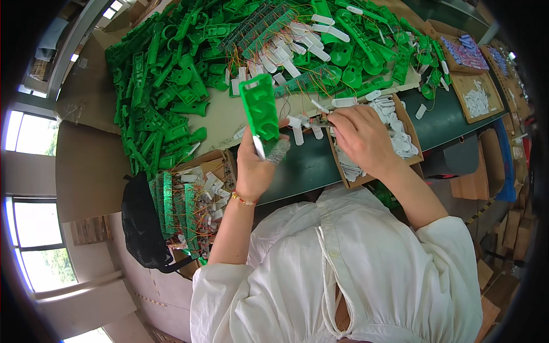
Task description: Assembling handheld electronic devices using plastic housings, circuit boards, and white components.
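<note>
My left hand (254, 171) is closed round the lower end of a green plastic housing (261, 108), held upright with its hollow, ribbed side showing. Grey wrapping covers the left thumb, and a white strip pokes out beside the palm. To the right, my right hand (360, 140) has its fingers pinched together on a small part with thin wires, mostly hidden by the fingertips. Small white plastic pieces (297, 130) hang between the two hands, seemingly on wires. Beneath the right hand stands a cardboard box of white plastic parts (403, 140).
Green plastic housings (186, 77) are heaped across the table's far side. Among them lie green circuit boards (257, 28) with wires and white pieces. Another box of circuit boards (189, 206) sits at lower left, beside a black bag (143, 223). Cardboard trays (477, 100) stand far right.
</note>
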Motion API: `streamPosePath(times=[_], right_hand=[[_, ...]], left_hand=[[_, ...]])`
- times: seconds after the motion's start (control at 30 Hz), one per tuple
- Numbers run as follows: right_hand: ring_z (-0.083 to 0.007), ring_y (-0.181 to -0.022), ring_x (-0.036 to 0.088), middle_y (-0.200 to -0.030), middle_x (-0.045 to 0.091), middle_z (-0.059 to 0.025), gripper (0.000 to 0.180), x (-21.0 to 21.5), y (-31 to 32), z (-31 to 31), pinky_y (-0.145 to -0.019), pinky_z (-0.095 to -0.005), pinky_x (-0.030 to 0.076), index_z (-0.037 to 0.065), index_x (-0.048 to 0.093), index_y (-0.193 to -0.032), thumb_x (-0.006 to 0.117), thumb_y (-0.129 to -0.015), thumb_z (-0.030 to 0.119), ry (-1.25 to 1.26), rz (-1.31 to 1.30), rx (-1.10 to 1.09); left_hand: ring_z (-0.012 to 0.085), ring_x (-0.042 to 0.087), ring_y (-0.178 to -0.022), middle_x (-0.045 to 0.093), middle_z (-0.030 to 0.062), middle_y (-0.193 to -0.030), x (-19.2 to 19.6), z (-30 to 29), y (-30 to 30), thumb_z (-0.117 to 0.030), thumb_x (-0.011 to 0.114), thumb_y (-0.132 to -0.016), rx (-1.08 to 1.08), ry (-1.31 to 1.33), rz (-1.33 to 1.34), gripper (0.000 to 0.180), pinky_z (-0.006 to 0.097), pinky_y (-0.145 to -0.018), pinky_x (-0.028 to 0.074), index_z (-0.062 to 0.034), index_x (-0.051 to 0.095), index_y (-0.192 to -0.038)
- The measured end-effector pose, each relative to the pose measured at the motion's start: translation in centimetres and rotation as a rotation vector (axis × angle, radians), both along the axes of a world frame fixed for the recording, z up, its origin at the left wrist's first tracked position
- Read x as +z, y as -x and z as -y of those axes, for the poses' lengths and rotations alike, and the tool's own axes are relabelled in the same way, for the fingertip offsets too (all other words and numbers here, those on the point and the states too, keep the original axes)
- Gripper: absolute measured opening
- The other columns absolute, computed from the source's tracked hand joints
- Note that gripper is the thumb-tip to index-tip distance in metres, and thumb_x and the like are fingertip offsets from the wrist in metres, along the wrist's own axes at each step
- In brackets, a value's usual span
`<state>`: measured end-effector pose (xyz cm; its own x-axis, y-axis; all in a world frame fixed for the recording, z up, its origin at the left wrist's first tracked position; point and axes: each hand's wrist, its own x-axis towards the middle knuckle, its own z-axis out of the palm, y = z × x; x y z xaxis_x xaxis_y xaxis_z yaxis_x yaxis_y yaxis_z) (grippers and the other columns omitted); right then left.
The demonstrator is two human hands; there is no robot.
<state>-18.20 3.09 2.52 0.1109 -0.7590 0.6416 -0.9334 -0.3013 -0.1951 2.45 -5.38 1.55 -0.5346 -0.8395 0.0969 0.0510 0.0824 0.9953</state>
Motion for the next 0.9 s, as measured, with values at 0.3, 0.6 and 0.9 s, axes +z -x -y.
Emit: streamPosePath(times=[0.3, 0.6, 0.9], right_hand=[[-0.027, -0.079, 0.056, -0.095, 0.055, -0.0111, 0.022, 2.8, 0.9, -0.7, -0.066, -0.0339, 0.046, 0.002, 0.057, -0.099, 0.056, -0.077, 0.001, -0.217, 0.427, 0.194], [-0.0225, -0.069, 0.058, -0.09, 0.054, -0.0096, 0.039, 2.4, 1.0, -0.2, -0.056, -0.0289, 0.047, 0.002, 0.054, -0.099, 0.069, -0.063, 0.002, -0.036, 0.157, 0.028], [-0.0195, -0.07, 0.055, -0.084, 0.053, -0.0052, 0.041, 3.8, -1.0, -1.1, -0.058, -0.0301, 0.046, 0.004, 0.061, -0.1, 0.072, -0.06, 0.008, -0.107, 0.185, 0.241]], left_hand=[[0.0133, 0.058, -0.087, 0.061, 0.0071, -0.095, 2.0, -0.9, 4.3, 0.009, 0.064, -0.069, 0.058, 0.276, -0.17, 0.04, 0.027, -0.079, 0.045, -0.0004, 0.049, -0.105], [0.0142, 0.058, -0.077, 0.059, 0.0069, -0.095, 2.6, 0.4, 4.6, -0.019, 0.064, -0.081, 0.035, -0.08, -0.132, 0.032, 0.027, -0.064, 0.049, -0.0019, 0.052, -0.105], [0.0174, 0.057, -0.087, 0.057, 0.0087, -0.103, 0.0, -0.4, 3.7, -0.043, 0.034, -0.093, -0.141, -0.506, -0.393, 0.045, 0.031, -0.075, 0.047, -0.0066, 0.046, -0.118]])
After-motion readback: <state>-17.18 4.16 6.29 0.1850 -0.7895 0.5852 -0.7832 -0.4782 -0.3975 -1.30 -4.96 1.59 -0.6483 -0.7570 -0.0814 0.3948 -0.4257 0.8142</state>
